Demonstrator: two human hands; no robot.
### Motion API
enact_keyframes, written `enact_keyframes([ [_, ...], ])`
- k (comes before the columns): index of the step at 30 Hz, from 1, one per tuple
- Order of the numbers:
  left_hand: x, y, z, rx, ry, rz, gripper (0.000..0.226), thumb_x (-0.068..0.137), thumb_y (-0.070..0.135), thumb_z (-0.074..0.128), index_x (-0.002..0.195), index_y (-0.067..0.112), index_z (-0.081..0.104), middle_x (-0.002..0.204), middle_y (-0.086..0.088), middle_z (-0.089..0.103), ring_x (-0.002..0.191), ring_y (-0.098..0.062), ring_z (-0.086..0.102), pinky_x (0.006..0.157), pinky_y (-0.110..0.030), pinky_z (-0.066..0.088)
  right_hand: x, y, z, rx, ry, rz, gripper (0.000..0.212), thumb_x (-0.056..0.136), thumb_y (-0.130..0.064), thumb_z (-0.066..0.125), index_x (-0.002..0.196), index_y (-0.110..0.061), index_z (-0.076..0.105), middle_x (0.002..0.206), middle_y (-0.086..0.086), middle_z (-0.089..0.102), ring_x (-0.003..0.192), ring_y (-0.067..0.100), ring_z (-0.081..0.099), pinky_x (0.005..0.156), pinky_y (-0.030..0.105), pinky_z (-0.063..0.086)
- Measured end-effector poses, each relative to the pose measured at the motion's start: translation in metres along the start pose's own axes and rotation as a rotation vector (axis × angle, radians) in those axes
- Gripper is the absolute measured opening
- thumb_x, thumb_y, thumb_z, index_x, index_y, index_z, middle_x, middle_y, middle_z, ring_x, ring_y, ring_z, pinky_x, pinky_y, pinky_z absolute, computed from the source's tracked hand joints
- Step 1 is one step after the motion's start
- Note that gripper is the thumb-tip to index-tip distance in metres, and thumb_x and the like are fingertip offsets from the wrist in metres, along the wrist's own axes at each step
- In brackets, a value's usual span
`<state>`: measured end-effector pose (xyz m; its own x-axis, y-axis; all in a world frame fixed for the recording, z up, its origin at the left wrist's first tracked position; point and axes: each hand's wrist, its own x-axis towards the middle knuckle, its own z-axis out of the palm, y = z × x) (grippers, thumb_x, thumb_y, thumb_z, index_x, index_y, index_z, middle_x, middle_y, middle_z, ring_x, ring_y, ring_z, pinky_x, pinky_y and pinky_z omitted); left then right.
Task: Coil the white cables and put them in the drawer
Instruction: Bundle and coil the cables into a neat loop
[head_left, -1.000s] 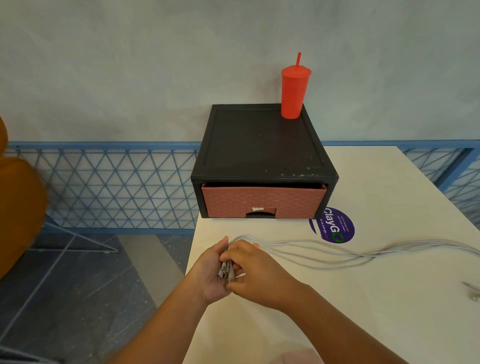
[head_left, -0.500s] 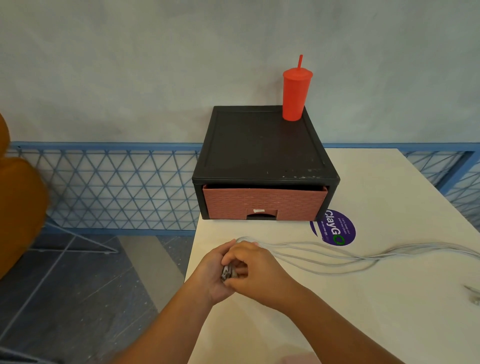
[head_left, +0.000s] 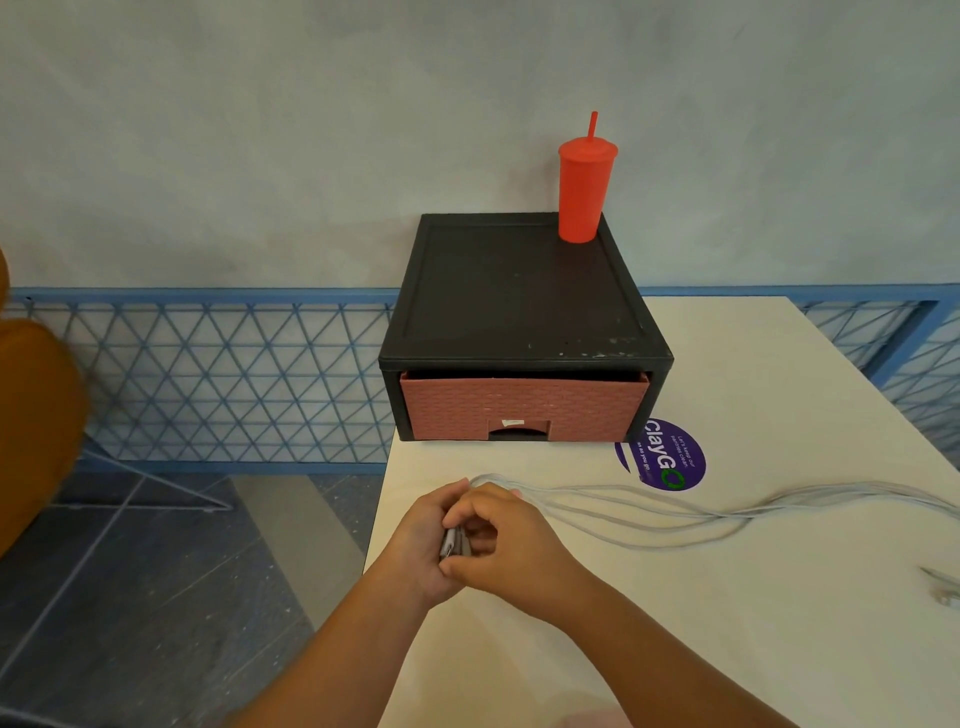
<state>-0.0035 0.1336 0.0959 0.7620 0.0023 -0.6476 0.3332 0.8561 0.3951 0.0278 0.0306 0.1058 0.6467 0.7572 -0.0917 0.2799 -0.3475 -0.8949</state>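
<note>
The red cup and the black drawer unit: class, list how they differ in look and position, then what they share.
The red cup is tall, narrow and round; the black drawer unit is low, wide and boxy. The cup stands on the unit's back right corner; the unit stands on the white table. Both stand upright.

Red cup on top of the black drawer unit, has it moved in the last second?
No. The red cup stands on the same back right corner of the black drawer unit as before; only the view itself shifted slightly.
</note>
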Motion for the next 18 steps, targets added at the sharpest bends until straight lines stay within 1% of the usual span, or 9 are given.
enact_keyframes([
  [2,0.002,0.001,-0.001,0.009,0.022,-0.002,0.041,0.092,0.027,0.043,0.098,-0.007,0.064,0.069,-0.016,0.072,0.053,-0.024,0.069,0.046,-0.028,0.056,0.000,0.002,0.000,0.016,0.012,-0.008,0.032,0.069,-0.007,0.071,0.097,-0.020,0.064,0.102,-0.002,0.061,0.087,0.004,0.061,0.080,0.014,0.053],
  [4,0.004,0.001,-0.004,0.013,0.032,0.004,0.037,0.090,0.026,0.046,0.093,-0.006,0.065,0.074,-0.015,0.070,0.054,-0.024,0.069,0.050,-0.028,0.056,0.000,0.003,0.001,0.012,0.028,-0.013,0.031,0.069,-0.006,0.070,0.097,-0.019,0.065,0.100,-0.003,0.060,0.083,0.003,0.060,0.078,0.013,0.052],
  [6,0.005,0.000,-0.005,0.024,0.042,0.019,0.031,0.088,0.022,0.049,0.087,-0.003,0.066,0.078,-0.014,0.066,0.054,-0.023,0.068,0.052,-0.029,0.056,0.000,0.002,0.000,0.004,0.012,-0.016,0.030,0.069,-0.007,0.069,0.093,-0.023,0.064,0.098,-0.004,0.059,0.084,0.005,0.061,0.080,0.017,0.053],
  [8,0.004,-0.001,-0.004,0.029,0.034,0.031,0.033,0.088,0.016,0.047,0.069,-0.002,0.067,0.066,-0.014,0.065,0.049,-0.022,0.066,0.045,-0.027,0.055,0.002,0.004,-0.006,0.009,-0.018,-0.043,0.027,0.068,-0.009,0.069,0.087,-0.028,0.064,0.099,-0.004,0.061,0.087,0.009,0.063,0.082,0.022,0.055],
  [9,0.002,0.000,-0.003,0.045,0.036,0.025,0.034,0.089,0.013,0.045,0.066,-0.001,0.066,0.062,-0.014,0.065,0.048,-0.022,0.065,0.043,-0.026,0.054,0.003,0.005,-0.011,0.030,-0.014,-0.070,0.023,0.068,-0.011,0.067,0.085,-0.026,0.066,0.098,-0.004,0.061,0.088,0.010,0.063,0.082,0.024,0.054],
  [11,0.001,0.001,-0.003,0.140,0.092,0.011,0.031,0.094,0.016,0.042,0.074,0.005,0.063,0.066,-0.012,0.067,0.051,-0.018,0.065,0.048,-0.026,0.055,0.008,0.007,-0.022,0.057,0.059,-0.096,0.018,0.070,-0.016,0.061,0.086,-0.019,0.068,0.097,-0.004,0.061,0.089,0.009,0.059,0.080,0.025,0.052],
  [13,0.000,0.002,-0.006,0.253,0.153,0.006,0.032,0.097,0.027,0.041,0.074,0.011,0.056,0.059,-0.007,0.067,0.043,-0.013,0.061,0.049,-0.024,0.055,0.014,0.013,-0.032,0.002,0.126,-0.071,0.026,0.075,-0.014,0.053,0.096,-0.020,0.067,0.099,-0.008,0.059,0.093,0.007,0.054,0.081,0.025,0.048],
  [15,-0.003,0.002,-0.008,0.355,0.173,-0.003,0.032,0.096,0.032,0.043,0.071,0.014,0.053,0.050,0.000,0.060,0.033,-0.007,0.048,0.043,-0.019,0.049,0.021,0.024,-0.038,-0.144,0.080,-0.051,0.040,0.081,-0.004,0.049,0.114,-0.023,0.061,0.113,-0.009,0.056,0.106,0.007,0.050,0.093,0.024,0.041],
  [18,-0.012,0.004,-0.006,0.363,0.000,-0.046,0.030,0.093,0.034,0.046,0.072,0.015,0.054,0.043,0.008,0.037,0.028,-0.002,0.029,0.033,-0.014,0.032,0.030,0.040,-0.037,-0.304,-0.040,-0.076,0.046,0.086,-0.010,0.053,0.129,-0.027,0.050,0.135,-0.010,0.047,0.123,0.007,0.041,0.108,0.025,0.030],
])
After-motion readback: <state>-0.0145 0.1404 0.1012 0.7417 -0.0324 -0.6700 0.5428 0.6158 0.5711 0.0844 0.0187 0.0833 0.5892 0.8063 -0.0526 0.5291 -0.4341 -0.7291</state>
